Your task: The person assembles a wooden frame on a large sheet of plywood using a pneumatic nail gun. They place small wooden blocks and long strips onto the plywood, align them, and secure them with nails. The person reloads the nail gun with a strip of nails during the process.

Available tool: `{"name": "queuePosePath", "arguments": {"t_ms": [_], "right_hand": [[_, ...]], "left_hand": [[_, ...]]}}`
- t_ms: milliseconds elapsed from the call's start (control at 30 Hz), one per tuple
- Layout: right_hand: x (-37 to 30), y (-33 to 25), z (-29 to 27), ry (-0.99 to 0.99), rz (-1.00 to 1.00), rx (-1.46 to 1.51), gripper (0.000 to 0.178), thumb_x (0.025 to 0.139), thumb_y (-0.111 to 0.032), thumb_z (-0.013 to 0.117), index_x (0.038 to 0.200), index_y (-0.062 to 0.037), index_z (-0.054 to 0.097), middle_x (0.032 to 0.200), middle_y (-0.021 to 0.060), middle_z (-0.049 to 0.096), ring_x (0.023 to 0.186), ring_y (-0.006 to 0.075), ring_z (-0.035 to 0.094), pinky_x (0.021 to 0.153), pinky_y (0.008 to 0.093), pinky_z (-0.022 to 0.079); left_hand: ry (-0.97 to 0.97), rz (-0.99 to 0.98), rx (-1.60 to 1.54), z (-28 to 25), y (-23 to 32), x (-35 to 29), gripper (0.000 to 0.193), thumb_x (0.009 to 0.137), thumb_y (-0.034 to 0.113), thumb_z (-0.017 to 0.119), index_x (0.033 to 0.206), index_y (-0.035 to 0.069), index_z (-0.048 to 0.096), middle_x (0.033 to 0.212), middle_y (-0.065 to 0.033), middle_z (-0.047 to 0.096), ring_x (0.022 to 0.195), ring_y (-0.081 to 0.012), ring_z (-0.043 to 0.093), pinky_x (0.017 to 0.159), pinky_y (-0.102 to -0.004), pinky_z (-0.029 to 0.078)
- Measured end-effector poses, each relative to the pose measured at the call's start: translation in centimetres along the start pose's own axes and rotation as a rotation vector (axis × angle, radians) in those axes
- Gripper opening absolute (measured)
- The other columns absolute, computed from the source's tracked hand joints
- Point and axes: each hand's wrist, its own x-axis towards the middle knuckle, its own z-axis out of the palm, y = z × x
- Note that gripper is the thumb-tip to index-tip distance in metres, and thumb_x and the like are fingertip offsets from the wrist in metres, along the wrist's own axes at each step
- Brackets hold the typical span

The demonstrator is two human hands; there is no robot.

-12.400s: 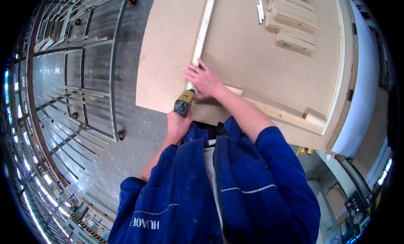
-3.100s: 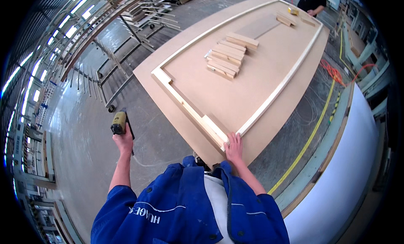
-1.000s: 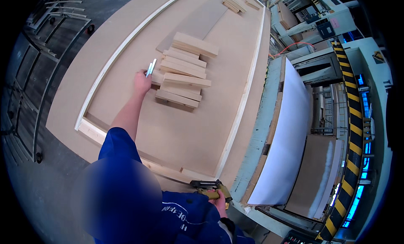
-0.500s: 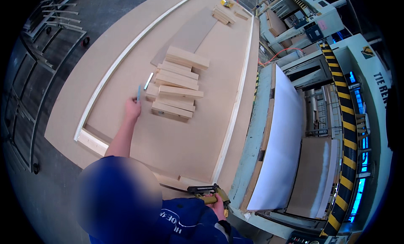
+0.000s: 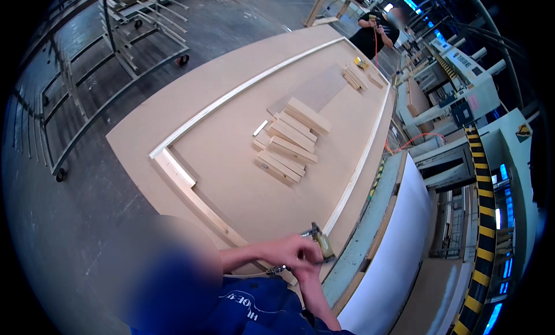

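The nail gun (image 5: 325, 246), yellowish with a dark nose, is at the near right corner of the large brown board (image 5: 243, 190). My right hand (image 5: 307, 270) is closed round it, partly covered by the other hand. Over the gun reaches my left hand (image 5: 289, 251), its fingers bent and pressed together; what they pinch is hidden. A metal part (image 5: 276, 270) shows below my left wrist. Farther up the board, a thin pale strip (image 5: 260, 128) lies beside a pile of short wooden blocks (image 5: 293, 139).
Pale wooden rails (image 5: 248, 82) frame the board. A flat panel (image 5: 318, 89), more blocks (image 5: 354, 78) and a yellow item (image 5: 361, 63) lie toward its far end, where a co-worker (image 5: 376, 31) holds a tool. Metal rack (image 5: 124, 83) left; machine with striped guard (image 5: 483, 219) right.
My left hand, which held a thin bluish strip by the blocks, has come back to the nail gun beside my right hand. The view has shifted, bringing the co-worker into sight.
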Motion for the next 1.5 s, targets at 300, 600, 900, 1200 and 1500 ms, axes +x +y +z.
{"name": "queuePosePath", "arguments": {"t_ms": [300, 600, 900, 1200, 1500], "right_hand": [[-2.8, -0.7, 3.5, -0.468, 0.134, 0.014, 0.027, 0.090, -0.021, 0.060, 0.113, -0.0073, 0.061, 0.069, -0.0010, 0.047, 0.065, 0.0164, 0.049, 0.070, 0.0351, 0.046], [-7.2, -1.6, -0.8, -0.705, 0.147, 0.111, 0.033, 0.094, -0.032, 0.060, 0.116, -0.0074, 0.057, 0.067, -0.0028, 0.047, 0.063, 0.0143, 0.048, 0.069, 0.0340, 0.044], [-8.3, -3.4, -5.5, -1.004, 0.081, 0.249, 0.046, 0.088, -0.057, 0.069, 0.108, -0.0165, 0.061, 0.065, -0.0063, 0.039, 0.060, 0.0113, 0.043, 0.060, 0.0287, 0.040], [-12.5, -5.8, -5.6, -0.776, -0.114, 0.254, 0.040, 0.099, -0.052, 0.059, 0.116, -0.0152, 0.058, 0.068, -0.0066, 0.042, 0.067, 0.0103, 0.046, 0.068, 0.0302, 0.042], [-14.9, -6.4, -5.7, -0.659, -0.319, 0.290, 0.036, 0.103, -0.045, 0.053, 0.120, -0.0133, 0.057, 0.070, -0.0057, 0.048, 0.070, 0.0112, 0.050, 0.074, 0.0313, 0.044]], "left_hand": [[-0.437, -0.023, 0.079, 14.3, 6.9, 0.2, 0.024, 0.095, 0.016, 0.074, 0.109, 0.002, 0.060, 0.088, -0.0062, 0.063, 0.080, -0.0144, 0.061, 0.069, -0.0306, 0.050], [-0.060, -0.049, 0.451, 18.0, 12.3, -4.2, 0.018, 0.091, 0.013, 0.076, 0.105, 0.002, 0.073, 0.091, -0.0089, 0.072, 0.082, -0.0203, 0.069, 0.073, -0.0322, 0.053], [0.753, 0.121, 0.524, 18.5, 11.3, -5.2, 0.012, 0.096, 0.002, 0.065, 0.103, -0.003, 0.058, 0.084, -0.0053, 0.063, 0.074, -0.0115, 0.060, 0.069, -0.0274, 0.050], [0.480, 0.078, 1.067, 17.8, 11.3, -2.8, 0.031, 0.087, -0.009, 0.060, 0.114, 0.002, 0.068, 0.097, -0.0165, 0.063, 0.085, -0.0335, 0.068, 0.071, -0.0402, 0.054], [0.514, 0.164, 1.143, 19.2, 8.4, -0.9, 0.052, 0.073, 0.009, 0.084, 0.122, 0.003, 0.067, 0.099, -0.0159, 0.064, 0.086, -0.0320, 0.068, 0.074, -0.0398, 0.057]]}}
